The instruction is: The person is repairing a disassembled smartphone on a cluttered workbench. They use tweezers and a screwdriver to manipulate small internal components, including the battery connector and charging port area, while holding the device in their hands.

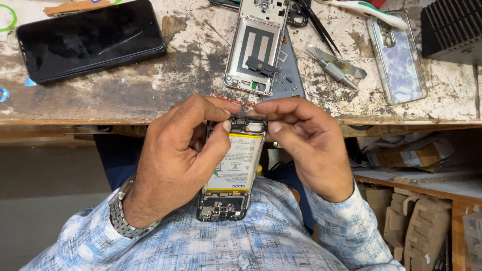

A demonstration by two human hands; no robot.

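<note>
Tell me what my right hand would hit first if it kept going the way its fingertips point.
The right hand points left across the opened phone, so it would likely meet the left hand first; their fingertips nearly touch already above the phone's top edge, though depth is unclear.

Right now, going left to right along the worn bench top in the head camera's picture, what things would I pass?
Black phone lying screen up → silver phone frame with its back off → black tweezers → small metal tool → clear phone case → black ribbed block at the right edge.
</note>
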